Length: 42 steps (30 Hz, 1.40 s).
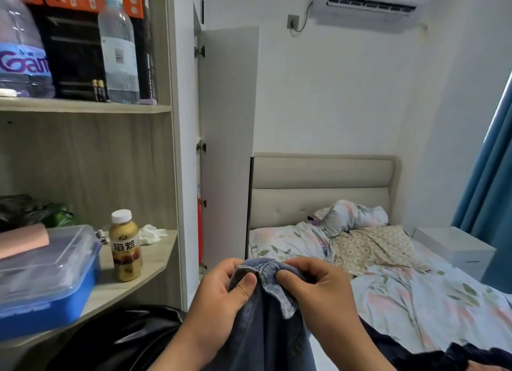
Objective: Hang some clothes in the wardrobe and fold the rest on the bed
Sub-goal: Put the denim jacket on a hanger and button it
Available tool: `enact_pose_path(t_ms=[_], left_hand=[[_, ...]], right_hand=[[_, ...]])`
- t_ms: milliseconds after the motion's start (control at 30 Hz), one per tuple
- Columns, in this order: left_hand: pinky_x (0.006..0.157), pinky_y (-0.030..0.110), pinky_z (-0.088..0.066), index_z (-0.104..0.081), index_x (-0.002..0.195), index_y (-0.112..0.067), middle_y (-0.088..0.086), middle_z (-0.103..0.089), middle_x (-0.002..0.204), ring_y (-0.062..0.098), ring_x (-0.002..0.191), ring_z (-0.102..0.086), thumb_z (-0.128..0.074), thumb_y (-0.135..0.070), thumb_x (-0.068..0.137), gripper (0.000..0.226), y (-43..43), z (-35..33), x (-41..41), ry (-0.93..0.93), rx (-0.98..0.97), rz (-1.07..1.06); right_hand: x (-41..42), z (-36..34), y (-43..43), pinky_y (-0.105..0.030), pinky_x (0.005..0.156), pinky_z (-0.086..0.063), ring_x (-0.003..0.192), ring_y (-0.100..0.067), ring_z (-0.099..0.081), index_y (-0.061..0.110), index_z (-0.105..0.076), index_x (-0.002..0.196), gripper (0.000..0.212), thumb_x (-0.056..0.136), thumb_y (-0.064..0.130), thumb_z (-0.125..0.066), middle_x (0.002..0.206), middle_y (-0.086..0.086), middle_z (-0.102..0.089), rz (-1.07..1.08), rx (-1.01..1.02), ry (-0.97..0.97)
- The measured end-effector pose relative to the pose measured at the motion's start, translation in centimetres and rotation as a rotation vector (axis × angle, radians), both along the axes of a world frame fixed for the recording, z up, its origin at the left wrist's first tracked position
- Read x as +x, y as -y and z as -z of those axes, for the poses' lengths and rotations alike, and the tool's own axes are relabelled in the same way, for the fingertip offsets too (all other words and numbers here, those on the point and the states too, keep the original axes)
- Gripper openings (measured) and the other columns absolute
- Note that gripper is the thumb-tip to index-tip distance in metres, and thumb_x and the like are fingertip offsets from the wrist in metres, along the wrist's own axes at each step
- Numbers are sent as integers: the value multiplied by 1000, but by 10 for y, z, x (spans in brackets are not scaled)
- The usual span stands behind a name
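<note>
— What were the hands doing when you looked over?

— Both were up in front of the chest, close together, on a blue denim garment (266, 315). The left hand (221, 296) had its fingers curled behind the cloth and its thumb pressed flat on the front, so it gripped the bunched top edge. The right hand (318, 290) pinched the same edge just beside it, thumb on the ribbed seam, fingers folded over the back.

— So neither hand was loose?

— No, both were closed on the denim, nearly touching each other. The rest of the garment hung straight down between the forearms and out of sight.

— Where was that, in the room?

— Just in front of the open wardrobe door (230, 149), with the bed (415, 301) off to the right. The bed had a rumpled floral duvet, a crumpled floral pillow (352, 215) against the padded headboard (324, 182), and a patterned beige cloth (371, 248) below it. Some dark clothing (457, 354) lay at the near edge of the bed, by the right forearm.

— And on the left?

— Open shelves (83, 107). A brown drink bottle (126, 246) stood beside a blue lidded box (47, 282); a tall water bottle (119, 49) stood on the shelf above.
</note>
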<state>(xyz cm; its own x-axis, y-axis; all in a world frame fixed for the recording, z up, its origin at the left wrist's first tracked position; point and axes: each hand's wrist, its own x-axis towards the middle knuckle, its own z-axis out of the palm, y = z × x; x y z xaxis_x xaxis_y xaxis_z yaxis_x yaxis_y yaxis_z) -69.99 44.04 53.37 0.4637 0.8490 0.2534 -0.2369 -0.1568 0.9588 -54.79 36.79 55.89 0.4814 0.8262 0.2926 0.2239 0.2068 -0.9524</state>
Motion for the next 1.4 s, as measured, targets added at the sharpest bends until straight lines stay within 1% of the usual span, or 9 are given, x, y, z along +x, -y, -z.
enact_pose_path(t_ms=[133, 233, 333, 467, 600, 800, 1000, 1233, 1400], left_hand=[[87, 39, -56, -67, 109, -8, 12, -74, 101, 27, 99, -71, -67, -33, 86, 34, -35, 2, 1, -12, 35, -9], [86, 40, -57, -68, 104, -11, 12, -74, 97, 31, 98, -70, -67, -32, 87, 27, -61, 3, 10, 0, 27, -22], [89, 45, -55, -72, 97, -23, 10, -74, 98, 30, 98, -70, -69, -29, 89, 11, -91, 2, 25, -11, 53, -60], [92, 44, -55, -69, 102, -13, 6, -75, 97, 23, 97, -70, -59, -9, 95, 13, -140, -5, 51, -22, 53, -127], [93, 46, -55, -69, 100, -15, 6, -74, 95, 24, 96, -70, -59, -9, 96, 12, -195, -6, 85, -73, 38, -187], [92, 43, -55, -69, 101, -14, 5, -74, 96, 19, 95, -70, -58, -13, 97, 12, -272, -1, 134, -139, -3, -249], [94, 50, -53, -73, 93, -28, 6, -74, 98, 22, 98, -70, -60, -12, 96, 21, -331, 6, 155, -164, -38, -327], [92, 48, -55, -73, 95, -24, 3, -75, 96, 20, 96, -71, -60, -14, 96, 17, -389, 2, 170, -154, -57, -385], [91, 45, -57, -70, 103, -22, -1, -74, 97, 16, 96, -71, -59, -17, 97, 13, -442, 3, 173, -157, -73, -427]], right_hand=[[0, -2, -32, -35, 73, -60, 75, -22, -73, 24, -80, 73, 23, 77, 0, -79, 75, -4, -76, -6, -2, 12], [7, -2, -59, -28, 70, -59, 72, -15, -73, 30, -79, 72, 31, 78, 0, -79, 73, -1, -76, 2, 5, 41], [20, -1, -91, -21, 65, -56, 68, -10, -71, 24, -78, 68, 27, 78, -2, -79, 73, 2, -76, -8, 27, 60], [46, 3, -148, -23, 69, -57, 73, -11, -71, 21, -78, 77, 20, 79, 1, -77, 76, 4, -76, -23, 57, 88], [83, 12, -216, -22, 69, -56, 75, -11, -71, 21, -77, 79, 19, 82, 3, -76, 78, 5, -76, -61, 34, 74], [135, 27, -311, -42, 78, -59, 80, -20, -72, 22, -78, 80, 19, 83, 3, -74, 81, -1, -76, -118, -36, 52], [156, 26, -371, -26, 71, -58, 76, -12, -73, 26, -79, 75, 26, 82, 2, -74, 78, 2, -77, -202, -34, 34], [168, 19, -432, -16, 69, -54, 78, -5, -71, 27, -77, 81, 29, 89, 1, -67, 81, 9, -77, -244, -28, 4], [167, 20, -487, -23, 75, -56, 82, -8, -72, 27, -78, 83, 29, 90, 2, -66, 84, 8, -77, -244, -37, 10]])
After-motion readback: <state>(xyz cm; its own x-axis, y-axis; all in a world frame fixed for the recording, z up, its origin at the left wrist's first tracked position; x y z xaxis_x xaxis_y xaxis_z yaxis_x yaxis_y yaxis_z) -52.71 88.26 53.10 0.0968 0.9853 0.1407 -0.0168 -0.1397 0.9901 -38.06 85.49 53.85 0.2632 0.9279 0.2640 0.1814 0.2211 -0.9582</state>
